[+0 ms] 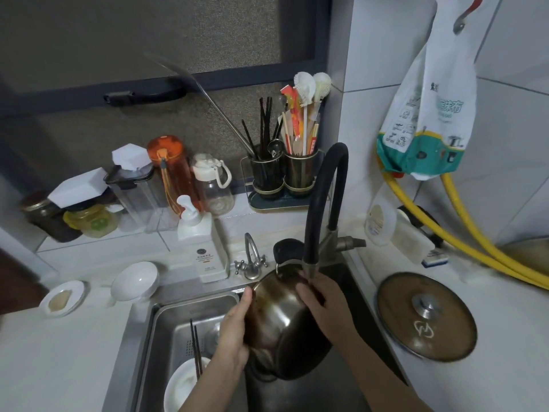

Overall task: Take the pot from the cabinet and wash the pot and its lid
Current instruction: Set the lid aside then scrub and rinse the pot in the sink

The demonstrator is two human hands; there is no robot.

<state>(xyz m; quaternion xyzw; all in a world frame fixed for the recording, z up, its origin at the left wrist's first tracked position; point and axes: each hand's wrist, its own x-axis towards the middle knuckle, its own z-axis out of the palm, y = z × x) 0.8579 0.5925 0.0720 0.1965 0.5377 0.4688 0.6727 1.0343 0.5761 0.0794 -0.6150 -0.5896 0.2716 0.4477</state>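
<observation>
A steel pot [282,325] is tipped on its side over the sink [166,322], its rounded underside turned up towards me, under the black faucet spout [312,263]. My left hand [234,331] grips the pot's left edge. My right hand [319,301] lies on the pot's upper right side, fingers pressed against the metal just below the spout. The pot's inside is hidden. Its glass lid [426,315] with a metal knob lies flat on the counter to the right of the sink.
The left sink basin holds a white bowl [184,388] with dark chopsticks. A soap dispenser [205,248], small tap [252,260], white bowls, jars and bottles line the back left. An utensil holder [282,176] stands behind. Yellow hoses [463,242] and a hanging bag [427,114] are at right.
</observation>
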